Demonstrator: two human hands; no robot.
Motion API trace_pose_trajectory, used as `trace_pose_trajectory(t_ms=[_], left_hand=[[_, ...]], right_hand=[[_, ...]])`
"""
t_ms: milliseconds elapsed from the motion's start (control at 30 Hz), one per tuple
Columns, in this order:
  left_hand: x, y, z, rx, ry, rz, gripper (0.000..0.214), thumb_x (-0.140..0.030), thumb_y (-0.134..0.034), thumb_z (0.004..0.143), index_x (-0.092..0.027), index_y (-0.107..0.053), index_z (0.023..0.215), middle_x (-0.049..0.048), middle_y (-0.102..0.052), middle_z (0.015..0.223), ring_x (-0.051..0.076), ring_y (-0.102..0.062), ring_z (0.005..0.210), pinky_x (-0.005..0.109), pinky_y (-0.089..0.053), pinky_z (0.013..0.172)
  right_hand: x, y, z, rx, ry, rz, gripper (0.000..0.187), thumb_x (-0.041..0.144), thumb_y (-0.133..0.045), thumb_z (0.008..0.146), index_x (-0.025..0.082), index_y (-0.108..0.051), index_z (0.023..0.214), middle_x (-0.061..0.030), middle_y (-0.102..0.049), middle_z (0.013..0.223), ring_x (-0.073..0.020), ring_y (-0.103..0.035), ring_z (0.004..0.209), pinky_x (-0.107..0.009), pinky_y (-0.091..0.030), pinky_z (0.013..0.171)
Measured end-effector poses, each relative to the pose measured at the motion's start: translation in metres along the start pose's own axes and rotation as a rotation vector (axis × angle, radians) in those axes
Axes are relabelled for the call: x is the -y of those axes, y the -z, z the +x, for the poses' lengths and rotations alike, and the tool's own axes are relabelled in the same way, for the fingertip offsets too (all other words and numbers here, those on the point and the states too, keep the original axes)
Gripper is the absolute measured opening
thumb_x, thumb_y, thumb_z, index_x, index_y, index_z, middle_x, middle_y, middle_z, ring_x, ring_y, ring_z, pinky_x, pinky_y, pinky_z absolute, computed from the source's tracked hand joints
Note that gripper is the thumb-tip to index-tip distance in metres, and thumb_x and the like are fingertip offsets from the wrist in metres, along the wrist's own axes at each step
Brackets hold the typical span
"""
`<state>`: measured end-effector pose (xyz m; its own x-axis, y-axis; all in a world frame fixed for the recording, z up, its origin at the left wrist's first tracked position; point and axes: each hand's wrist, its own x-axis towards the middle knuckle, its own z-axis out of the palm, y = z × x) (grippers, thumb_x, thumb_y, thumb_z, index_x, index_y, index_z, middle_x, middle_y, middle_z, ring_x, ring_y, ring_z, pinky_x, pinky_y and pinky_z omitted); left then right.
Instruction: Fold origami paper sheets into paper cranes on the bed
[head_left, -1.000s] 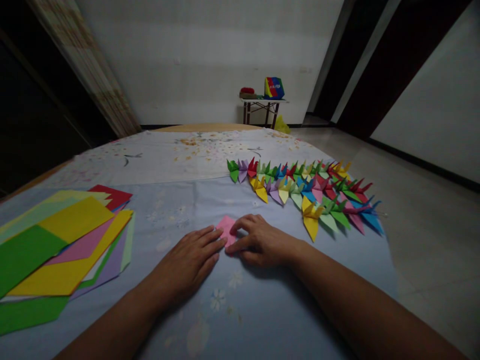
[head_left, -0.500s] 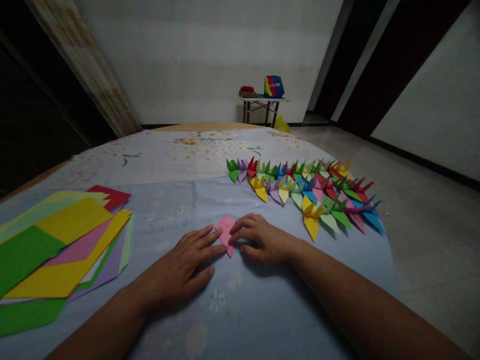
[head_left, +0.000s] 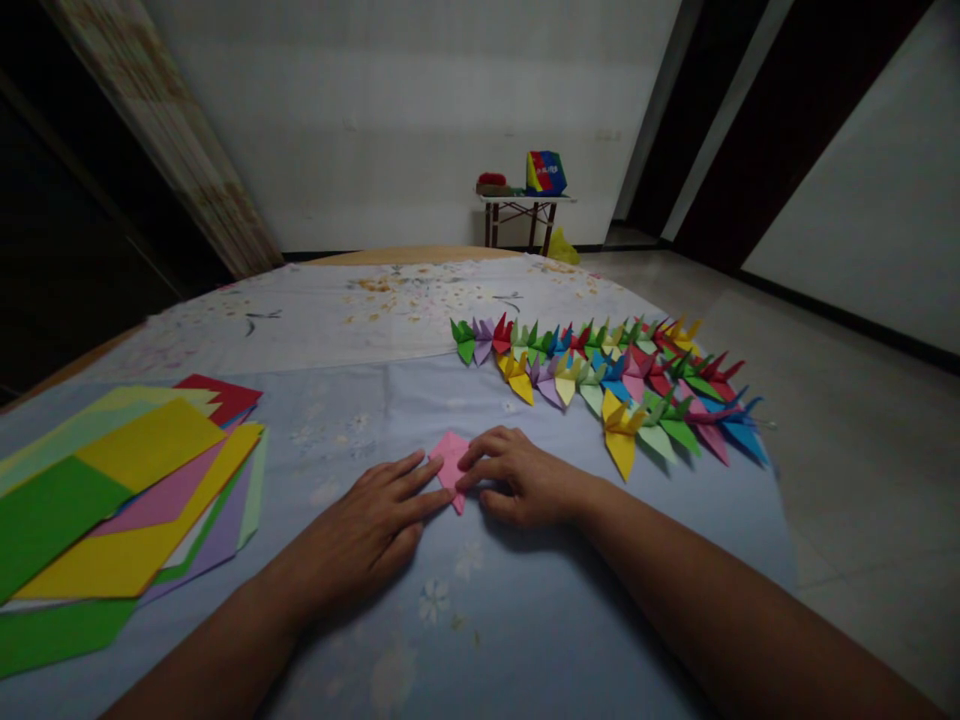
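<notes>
A person's left hand [head_left: 367, 520] and right hand [head_left: 525, 480] met over a small, folded piece of pink paper [head_left: 452, 462] lying flat near the middle of a bench draped in a pale blue flowered cloth [head_left: 540, 610]. The fingers of both hands were spread and released, grasping nothing. The left fingertips touched the paper's left edge and the right forefinger pressed across its top. To the left, well apart, lay a loose fan of large coloured paper sheets [head_left: 127, 490] in yellow, green, pink, purple and red. To the right, near the right wrist, two rows of folded paper cranes in many colours [head_left: 615, 385] ran towards the bench's far edge. With the piece pinned only by fingertips on soft cloth, uneven pressure could let it slide or skew and set a crease off line. A wide sweep of the right forearm could also knock the nearest cranes out of their rows.
</notes>
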<state>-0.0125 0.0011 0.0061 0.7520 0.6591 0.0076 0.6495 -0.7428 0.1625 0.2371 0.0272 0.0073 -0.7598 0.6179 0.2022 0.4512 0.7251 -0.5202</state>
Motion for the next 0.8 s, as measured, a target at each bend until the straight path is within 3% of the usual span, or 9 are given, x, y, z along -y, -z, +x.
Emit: trace_pose_trajectory(t_ms=[233, 367, 567, 800], left_hand=[[-0.015, 0.0, -0.001, -0.062, 0.025, 0.049, 0.044, -0.02, -0.043, 0.084, -0.03, -0.047, 0.127, 0.003, -0.038, 0.141, 0.025, -0.03, 0.13, 0.045, -0.028, 0.104], [-0.019, 0.004, -0.002, -0.052, -0.008, 0.001, 0.05, -0.021, -0.043, 0.083, -0.027, -0.04, 0.132, 0.0043, -0.045, 0.136, 0.024, -0.036, 0.126, 0.045, -0.028, 0.104], [-0.009, 0.013, -0.007, 0.026, -0.084, -0.088, 0.059, -0.021, -0.046, 0.079, -0.03, -0.032, 0.136, 0.0009, -0.038, 0.141, 0.024, -0.035, 0.128, 0.044, -0.023, 0.107], [-0.003, 0.009, -0.01, 0.105, -0.096, -0.025, 0.063, -0.021, -0.045, 0.081, -0.034, -0.023, 0.139, 0.0005, -0.028, 0.146, 0.026, -0.026, 0.132, 0.048, -0.022, 0.107]], right_hand=[[-0.003, -0.011, 0.004, -0.1, -0.019, -0.026, 0.019, 0.02, -0.057, 0.078, 0.025, -0.067, 0.093, -0.0027, -0.062, 0.101, -0.0198, -0.048, 0.098, -0.038, -0.034, 0.086], [-0.005, -0.014, 0.005, -0.121, -0.013, -0.052, 0.016, 0.02, -0.059, 0.078, 0.024, -0.067, 0.092, -0.0035, -0.063, 0.1, -0.0188, -0.049, 0.095, -0.036, -0.034, 0.085], [-0.006, -0.015, 0.006, -0.135, -0.004, -0.042, 0.016, 0.02, -0.059, 0.078, 0.024, -0.068, 0.091, -0.0029, -0.063, 0.098, -0.0183, -0.049, 0.094, -0.035, -0.034, 0.084], [-0.005, -0.014, 0.006, -0.135, -0.007, -0.03, 0.017, 0.019, -0.059, 0.077, 0.024, -0.068, 0.091, -0.0029, -0.063, 0.098, -0.0186, -0.049, 0.095, -0.035, -0.034, 0.084]])
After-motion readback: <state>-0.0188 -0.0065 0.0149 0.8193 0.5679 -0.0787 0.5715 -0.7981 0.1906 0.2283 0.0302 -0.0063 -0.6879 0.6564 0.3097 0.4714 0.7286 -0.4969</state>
